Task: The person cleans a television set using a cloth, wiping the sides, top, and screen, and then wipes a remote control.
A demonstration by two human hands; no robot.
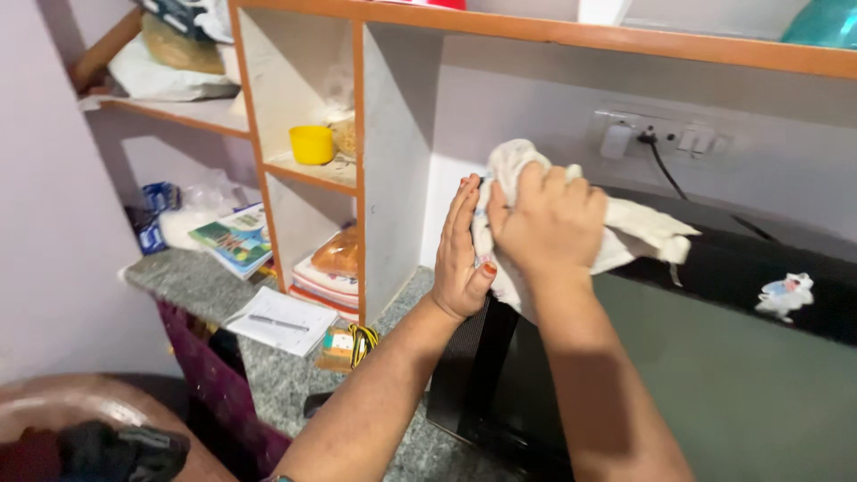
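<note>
**Cloth pressed to corner of black appliance**

The right hand point(549, 223) is clenched around a crumpled white cloth point(625, 228), pressing it onto the top left corner of a black, glass-fronted appliance point(714, 375) on the speckled grey stone bench point(268, 375). The left hand point(462, 254), flat and released, braces the appliance's side, beside an orange-edged shelf unit point(361, 161) holding a yellow cup point(312, 144).

Even, fairly bright indoor light, source out of frame. The right forearm point(616, 393) casts a soft shadow across its own underside; deeper shade lies under the counter point(268, 375) edge, lower left. The television screen point(759, 393) shows dull matte reflection, no hard glare. Slight motion blur on the white cloth point(634, 228); shelf edges bow near the frame's top.
</note>
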